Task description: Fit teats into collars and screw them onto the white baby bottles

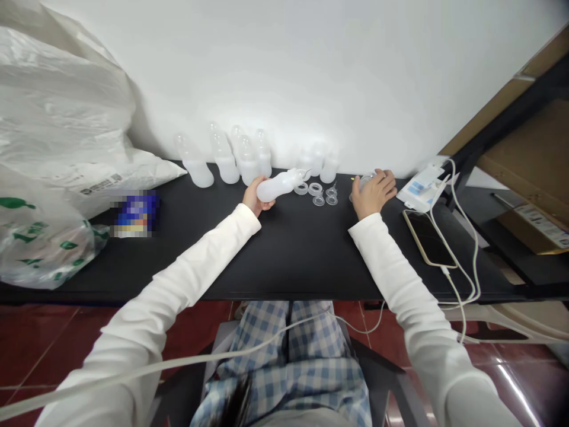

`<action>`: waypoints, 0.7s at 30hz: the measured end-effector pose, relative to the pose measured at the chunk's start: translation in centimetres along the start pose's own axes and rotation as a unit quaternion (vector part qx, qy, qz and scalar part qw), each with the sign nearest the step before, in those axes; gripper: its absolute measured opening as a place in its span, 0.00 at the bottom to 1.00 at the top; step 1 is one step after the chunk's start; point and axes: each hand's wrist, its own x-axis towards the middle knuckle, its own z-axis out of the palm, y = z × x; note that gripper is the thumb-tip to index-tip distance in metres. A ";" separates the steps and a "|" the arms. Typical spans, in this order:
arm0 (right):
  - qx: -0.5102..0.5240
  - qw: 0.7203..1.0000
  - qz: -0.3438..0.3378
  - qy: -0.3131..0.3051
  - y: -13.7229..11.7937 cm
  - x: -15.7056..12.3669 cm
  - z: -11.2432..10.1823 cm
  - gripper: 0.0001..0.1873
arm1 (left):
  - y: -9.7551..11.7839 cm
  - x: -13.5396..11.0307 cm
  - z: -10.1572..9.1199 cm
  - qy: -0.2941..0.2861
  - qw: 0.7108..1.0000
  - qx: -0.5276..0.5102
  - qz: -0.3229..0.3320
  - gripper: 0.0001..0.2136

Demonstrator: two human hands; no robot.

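Note:
My left hand (256,197) is closed round a white feeding bottle (276,186), held tilted with its nipple end to the right. My right hand (374,193) has its fingers curved over a clear domed cap (365,180) on the black table, partly hidden by the hand. Between the hands lie clear collar rings (315,189) and several clear nipples (331,200). Behind them stand bottles without domed caps (329,168). To the left, several bottles with clear domed caps (229,169) stand upright near the wall.
White plastic bags (106,172) and a blurred blue packet (136,213) occupy the left side. At the right are a white power strip (421,185), a phone (429,238) on a cable, and a cardboard box (533,160). A white cable (195,360) crosses over my lap.

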 end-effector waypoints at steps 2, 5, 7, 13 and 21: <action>0.035 0.998 -0.051 -0.009 -0.7 -0.2 -0.6 0.24 | -0.3 -0.1 0.0 -0.010 0.999 0.032 0.016 0.20; 0.114 0.969 -0.183 -0.118 -2.3 -1.1 -1.5 0.23 | -0.9 -0.2 -0.1 -0.036 0.992 0.097 0.074 0.22; 0.169 0.933 -0.251 -0.195 -3.4 -2.1 -1.7 0.25 | -1.2 -0.4 -0.1 -0.050 0.981 0.139 0.124 0.22; 0.262 0.858 -0.304 -0.321 -5.2 -4.2 -1.3 0.27 | -1.5 -1.1 0.2 -0.102 0.941 0.229 0.227 0.25; 0.306 0.851 -0.291 -0.313 -5.2 -4.5 -0.5 0.29 | -1.7 -1.4 0.3 -0.044 0.899 0.296 0.320 0.24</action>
